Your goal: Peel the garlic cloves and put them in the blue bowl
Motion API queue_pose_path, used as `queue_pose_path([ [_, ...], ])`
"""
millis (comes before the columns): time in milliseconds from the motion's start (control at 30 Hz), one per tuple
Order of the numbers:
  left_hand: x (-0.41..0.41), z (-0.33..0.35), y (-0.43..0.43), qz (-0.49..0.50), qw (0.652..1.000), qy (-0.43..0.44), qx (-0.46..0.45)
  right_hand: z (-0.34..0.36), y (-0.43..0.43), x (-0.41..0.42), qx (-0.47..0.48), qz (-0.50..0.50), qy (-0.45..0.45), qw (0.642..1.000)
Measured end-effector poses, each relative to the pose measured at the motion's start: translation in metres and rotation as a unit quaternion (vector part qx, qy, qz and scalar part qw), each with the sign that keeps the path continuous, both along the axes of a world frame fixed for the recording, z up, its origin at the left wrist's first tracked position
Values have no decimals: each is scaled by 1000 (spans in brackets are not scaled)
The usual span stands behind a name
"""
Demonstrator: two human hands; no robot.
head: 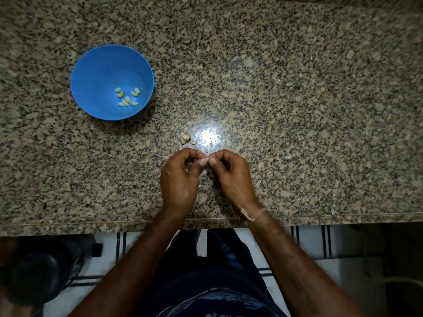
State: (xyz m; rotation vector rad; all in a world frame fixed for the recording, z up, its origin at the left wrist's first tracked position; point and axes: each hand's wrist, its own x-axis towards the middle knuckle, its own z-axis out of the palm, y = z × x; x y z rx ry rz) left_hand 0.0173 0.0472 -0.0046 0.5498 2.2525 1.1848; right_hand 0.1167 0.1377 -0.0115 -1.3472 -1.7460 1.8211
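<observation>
The head camera looks down at a small pale garlic clove. It sits between the two hands, to the right of the blue bowl and nearer the person. Only a tiny bit of the clove shows, so I cannot tell how much skin is on it.

The left hand has its fingers curled in and pinches the clove with its thumb. The right hand pinches it the same way from the other side. A thin thread is tied round the right wrist.

The bowl stands on the speckled stone counter. Inside it, on the side nearest the hands, lies a little bunch of peeled cloves, smooth and yellow-white.

Between the bowl and the hands, a small pile of pale garlic bits lies on the counter. I cannot tell if they are skins or cloves.
</observation>
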Motion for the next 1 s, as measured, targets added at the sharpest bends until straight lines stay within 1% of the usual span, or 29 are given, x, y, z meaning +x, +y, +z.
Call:
queue_pose_path([
  [133, 2, 6, 0, 7, 1000, -29, -2, 0, -1, 1, 6, -15, 11, 1000],
  [267, 2, 6, -1, 0, 998, -56, 12, 2, 0, 1, -32, -24, 29, 999],
  [367, 3, 4, -2, -25, 999, -33, 4, 7, 1, 3, -75, -60, 51, 994],
  [433, 3, 3, -3, -41, 999, 5, -1, 7, 2, 3, -65, -61, 45, 995],
  [500, 4, 4, -4, -55, 998, 40, 10, 7, 2, 4, -50, -55, 37, 997],
  [600, 4, 8, -2, -61, 996, 52, 37, 7, 3, 4, -20, -42, 24, 999],
  [767, 1, 8, -1, -74, 990, 121, 8, 2, 3, 4, 29, -15, -4, 999],
  [867, 1, 6, -4, -53, 991, 125, -2, 0, 1, 4, 39, -4, 10, 999],
  [900, 0, 4, -5, -40, 992, 120, -4, 1, 0, 5, 69, -6, 7, 998],
  [933, -2, 3, -8, -28, 992, 119, -5, 2, 0, 6, 121, -4, -5, 993],
  [1000, -9, -1, -16, -5, 991, 131, -19, 2, -2, 9, 230, 15, -43, 972],
])
